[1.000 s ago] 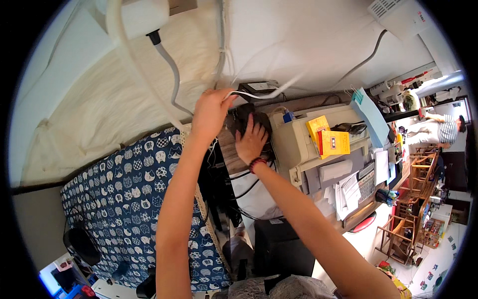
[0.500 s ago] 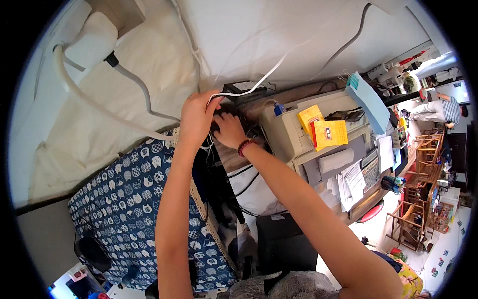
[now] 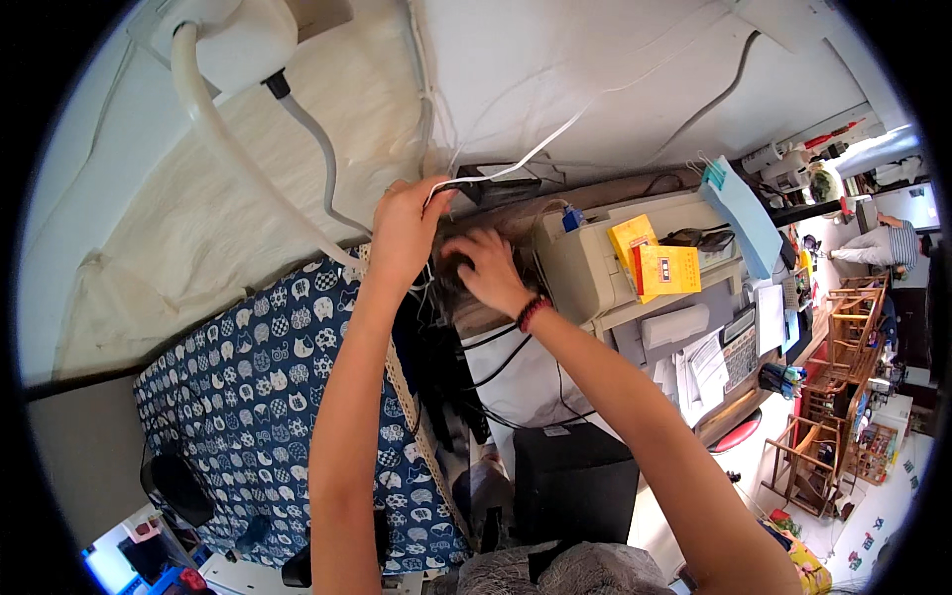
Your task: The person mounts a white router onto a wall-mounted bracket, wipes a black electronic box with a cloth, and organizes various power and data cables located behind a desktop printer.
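My left hand pinches a thin white cable between thumb and fingers, close to the wall. The cable runs up to the right from the fingertips, along the wall. My right hand, with a dark red bead bracelet at its wrist, is just right of and below the left one. Its thumb stands apart from its fingers, which reach over a dark gap and are smeared by motion. I see nothing held in it. Behind the hands, a black box-shaped device lies against the wall.
A beige printer bearing yellow packets stands to the right. Blue cloth with cat prints covers something at left. Black cables hang below the hands, above a black box. Thick cables run from the wall. Another person stands far right.
The whole view has shifted slightly, moving the scene right. My right hand has loosened from a curled pose, its thumb now spread away. My left hand still pinches the white cable.
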### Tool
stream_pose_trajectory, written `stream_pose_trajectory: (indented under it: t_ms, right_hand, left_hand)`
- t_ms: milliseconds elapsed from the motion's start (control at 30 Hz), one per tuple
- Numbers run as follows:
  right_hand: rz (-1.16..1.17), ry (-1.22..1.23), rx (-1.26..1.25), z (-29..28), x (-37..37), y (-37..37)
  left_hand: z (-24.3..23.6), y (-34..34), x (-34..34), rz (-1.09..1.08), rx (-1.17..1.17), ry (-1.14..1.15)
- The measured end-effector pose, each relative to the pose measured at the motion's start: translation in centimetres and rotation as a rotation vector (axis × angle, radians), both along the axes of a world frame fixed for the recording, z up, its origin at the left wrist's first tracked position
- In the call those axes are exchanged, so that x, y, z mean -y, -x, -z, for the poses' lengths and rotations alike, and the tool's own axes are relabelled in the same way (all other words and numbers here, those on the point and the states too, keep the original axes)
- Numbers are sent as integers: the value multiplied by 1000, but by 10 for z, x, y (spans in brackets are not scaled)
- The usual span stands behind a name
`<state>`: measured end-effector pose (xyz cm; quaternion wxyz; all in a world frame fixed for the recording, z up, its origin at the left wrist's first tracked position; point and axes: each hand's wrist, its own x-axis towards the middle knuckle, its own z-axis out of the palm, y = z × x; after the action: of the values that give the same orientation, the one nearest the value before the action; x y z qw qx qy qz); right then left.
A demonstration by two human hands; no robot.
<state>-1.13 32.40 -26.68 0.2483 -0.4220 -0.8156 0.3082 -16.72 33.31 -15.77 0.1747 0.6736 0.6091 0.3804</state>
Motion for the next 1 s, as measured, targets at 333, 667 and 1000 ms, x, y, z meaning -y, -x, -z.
stream_pose_trajectory:
  t_ms: [333, 667, 1000]
  right_hand:
    - [-219, 15, 193, 36, 20, -4]
    - [-418, 275, 241, 25, 75, -51]
    - [158, -191, 188, -12, 0, -14]
  left_hand:
    - [14, -1, 4, 39, -22, -83]
    - [15, -11, 5, -1, 17, -62]
    - [19, -1, 5, -89, 95, -50]
